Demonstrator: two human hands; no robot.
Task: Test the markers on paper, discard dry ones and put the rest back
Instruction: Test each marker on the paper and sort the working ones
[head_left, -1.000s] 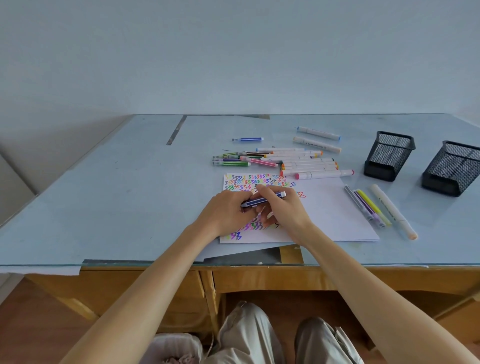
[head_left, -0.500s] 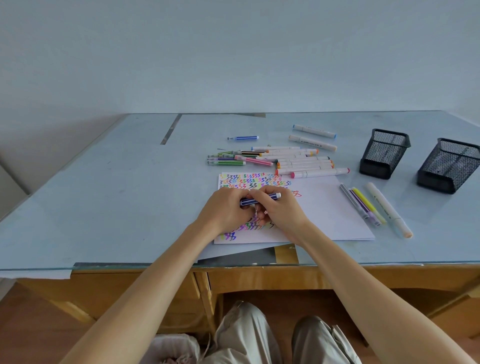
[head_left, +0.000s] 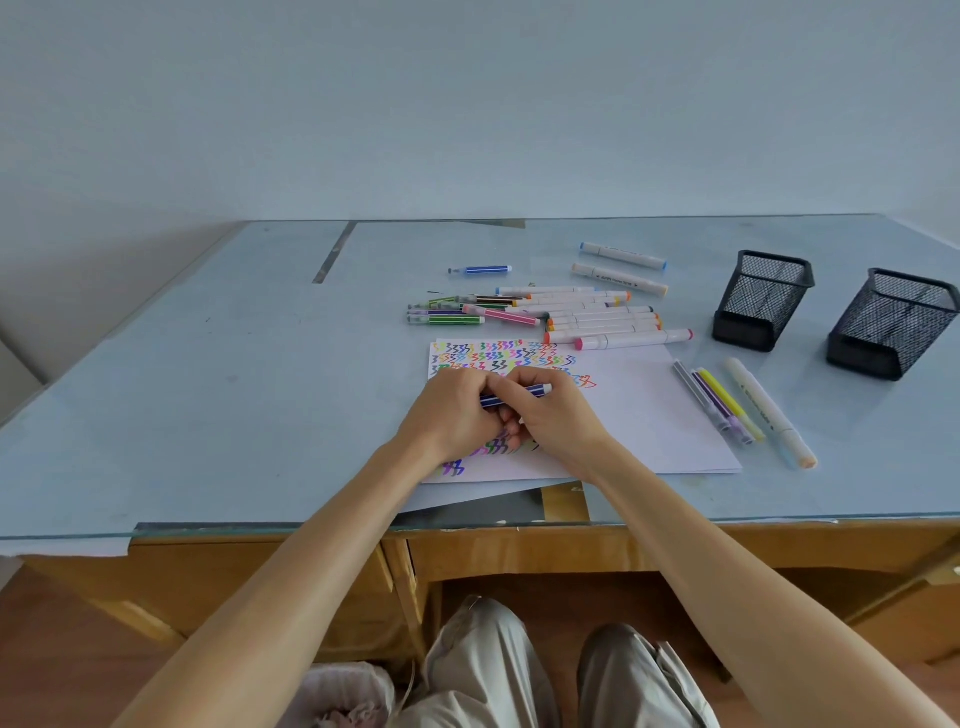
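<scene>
A dark blue striped marker (head_left: 524, 393) lies level between both hands over the white paper (head_left: 639, 415), which carries rows of coloured zigzag scribbles. My left hand (head_left: 453, 415) grips its left end, hidden in the fingers. My right hand (head_left: 556, 421) pinches the middle; the white right end sticks out. A heap of markers (head_left: 561, 310) lies behind the paper. Three thin markers (head_left: 719, 402) and a thick white one (head_left: 769, 413) lie right of it.
Two black mesh pen cups (head_left: 761, 301) (head_left: 891, 325) stand at the right. Two white markers (head_left: 621, 266) and a small blue one (head_left: 480, 270) lie further back. The glass-topped desk's front edge (head_left: 311, 527) runs below my wrists.
Both hands stay together on the blue marker over the paper; they have barely moved, only the camera shifted slightly.
</scene>
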